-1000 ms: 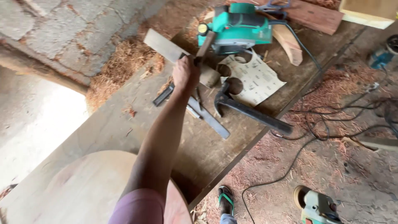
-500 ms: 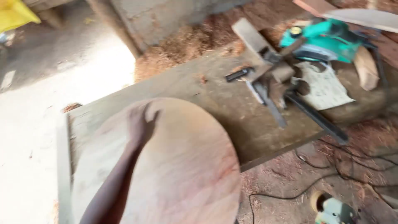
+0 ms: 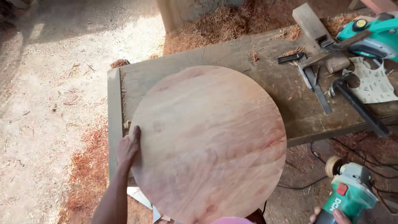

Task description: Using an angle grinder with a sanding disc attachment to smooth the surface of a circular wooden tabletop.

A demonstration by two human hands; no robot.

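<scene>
The left hand (image 3: 127, 150) is lying flat with fingers together against the left edge of a round wooden board (image 3: 209, 143), which is resting on the workbench (image 3: 265, 79) and jutting over its near edge. The right hand (image 3: 329, 216) is gripping a green power sander (image 3: 348, 191) low to the right of the board. Beyond the board, a hammer (image 3: 331, 52), metal square (image 3: 315, 83) and sandpaper (image 3: 375, 85) are lying.

1. A large round disc of pale reddish wood (image 3: 209, 143), smooth-faced with visible grain, lies flat on a worn workbench, its near edge overhanging the bench front.
2. A green-bodied handheld power sander with a red switch and round tan pad (image 3: 347, 193) sits low right, beside the disc, pad tilted upward.
</scene>
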